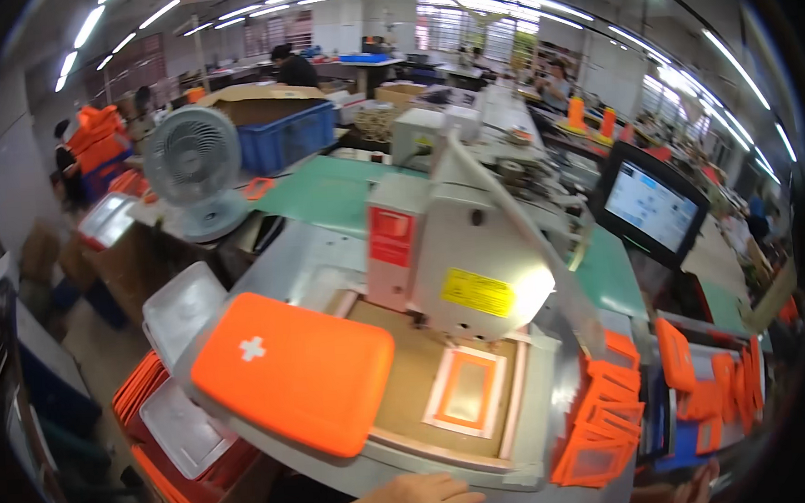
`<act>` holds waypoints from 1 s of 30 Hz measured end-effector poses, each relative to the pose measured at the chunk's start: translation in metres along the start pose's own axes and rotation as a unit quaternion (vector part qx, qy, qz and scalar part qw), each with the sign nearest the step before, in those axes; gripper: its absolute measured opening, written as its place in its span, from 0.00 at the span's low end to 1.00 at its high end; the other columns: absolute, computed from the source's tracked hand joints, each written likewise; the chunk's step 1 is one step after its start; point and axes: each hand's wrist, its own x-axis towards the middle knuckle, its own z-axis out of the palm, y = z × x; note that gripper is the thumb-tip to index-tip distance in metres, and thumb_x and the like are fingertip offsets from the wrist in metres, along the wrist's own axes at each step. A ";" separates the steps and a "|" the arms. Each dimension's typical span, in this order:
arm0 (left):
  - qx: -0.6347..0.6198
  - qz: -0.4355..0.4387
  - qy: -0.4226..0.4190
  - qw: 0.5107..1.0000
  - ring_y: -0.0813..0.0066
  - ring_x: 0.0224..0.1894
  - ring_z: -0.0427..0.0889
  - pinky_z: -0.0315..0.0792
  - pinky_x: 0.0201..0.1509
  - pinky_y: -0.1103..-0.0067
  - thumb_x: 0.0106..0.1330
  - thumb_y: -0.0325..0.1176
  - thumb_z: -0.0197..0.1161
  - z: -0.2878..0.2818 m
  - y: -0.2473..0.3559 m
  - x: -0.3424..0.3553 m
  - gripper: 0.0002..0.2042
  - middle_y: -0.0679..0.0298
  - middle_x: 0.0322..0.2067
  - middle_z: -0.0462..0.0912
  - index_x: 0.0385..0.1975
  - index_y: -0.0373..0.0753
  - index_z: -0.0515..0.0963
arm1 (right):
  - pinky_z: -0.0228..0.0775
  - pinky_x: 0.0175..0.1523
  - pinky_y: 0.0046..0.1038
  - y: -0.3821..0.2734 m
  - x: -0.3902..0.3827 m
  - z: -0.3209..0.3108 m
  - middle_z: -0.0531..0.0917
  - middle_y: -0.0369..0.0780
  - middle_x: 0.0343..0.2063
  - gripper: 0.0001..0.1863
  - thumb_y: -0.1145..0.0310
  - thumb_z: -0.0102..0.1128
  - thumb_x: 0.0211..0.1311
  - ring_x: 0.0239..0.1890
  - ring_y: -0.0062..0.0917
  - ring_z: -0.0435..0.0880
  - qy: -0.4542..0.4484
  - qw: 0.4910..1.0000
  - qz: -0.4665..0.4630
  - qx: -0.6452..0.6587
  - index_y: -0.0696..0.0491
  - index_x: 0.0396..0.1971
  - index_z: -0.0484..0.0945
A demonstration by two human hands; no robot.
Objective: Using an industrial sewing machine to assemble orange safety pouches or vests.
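My left hand [414, 500] lies at the front edge of the grey machine table, its fingers stretched out flat and holding nothing. Just beyond it rests an orange case [295, 371] with a white cross, overlapping the left of a brown board. On that board [400, 370], an orange-rimmed frame with a clear middle [469, 389] sits in a pale rectangular holder. Above stands the sewing machine head [480, 256] with a yellow label. Low at the right edge, my right hand [693, 489] is blurred and partly cut off beside a bin of orange pieces; its fingers are unclear.
Orange frames [603, 423] lie piled on the table's right side. The bin [666, 420] of orange pieces stands beyond. A touchscreen [650, 202] is at right, a fan [196, 167] and blue crate [287, 139] at back left. Orange and clear-topped cases [184, 427] are stacked at left.
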 end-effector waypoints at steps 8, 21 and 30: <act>0.091 -0.128 0.043 0.987 0.54 0.53 0.74 0.65 0.59 0.57 0.57 0.33 0.64 -0.067 -0.018 -0.076 0.16 0.56 0.47 0.79 0.46 0.40 0.79 | 0.67 0.29 0.20 -0.010 -0.103 0.157 0.79 0.42 0.35 0.13 0.82 0.50 0.65 0.23 0.22 0.76 -0.547 0.788 -0.095 -0.266 0.61 0.48 0.77; 0.335 -0.304 0.070 0.889 0.43 0.68 0.59 0.39 0.68 0.37 0.57 0.61 0.62 -0.120 -0.071 -0.128 0.32 0.49 0.64 0.66 0.61 0.53 0.74 | 0.73 0.48 0.38 0.106 -0.143 0.386 0.76 0.44 0.45 0.17 0.78 0.60 0.51 0.42 0.40 0.78 -0.664 0.552 -0.376 -0.337 0.57 0.44 0.77; 0.317 -0.307 0.067 0.895 0.44 0.68 0.60 0.40 0.68 0.37 0.58 0.63 0.60 -0.122 -0.072 -0.128 0.32 0.51 0.63 0.68 0.61 0.55 0.74 | 0.72 0.50 0.35 0.080 -0.149 0.389 0.79 0.43 0.40 0.21 0.85 0.58 0.44 0.45 0.41 0.78 -0.705 0.559 -0.265 -0.347 0.56 0.43 0.77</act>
